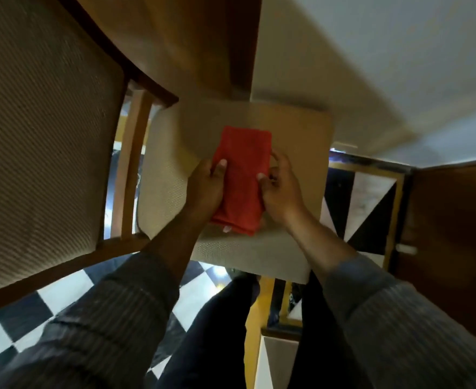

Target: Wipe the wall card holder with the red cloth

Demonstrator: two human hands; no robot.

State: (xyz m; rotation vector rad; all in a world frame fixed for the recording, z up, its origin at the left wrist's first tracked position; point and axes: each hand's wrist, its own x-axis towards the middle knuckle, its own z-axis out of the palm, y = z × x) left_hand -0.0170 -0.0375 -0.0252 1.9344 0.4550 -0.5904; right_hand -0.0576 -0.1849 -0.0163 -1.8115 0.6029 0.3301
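Note:
A folded red cloth (242, 175) lies lengthwise on the beige woven seat (292, 141) of a chair in the middle of the head view. My left hand (206, 186) grips the cloth's left edge, thumb on top. My right hand (280, 189) grips its right edge, thumb on top as well. The cloth's near end hangs a little past my palms. No wall card holder is in view.
The chair's padded backrest (34, 136) with its wooden frame fills the left side. A wooden panel (203, 43) and a white wall (385, 66) rise behind the seat. A dark wooden door (452, 234) stands at right. Below is a black-and-white checkered floor (34, 318).

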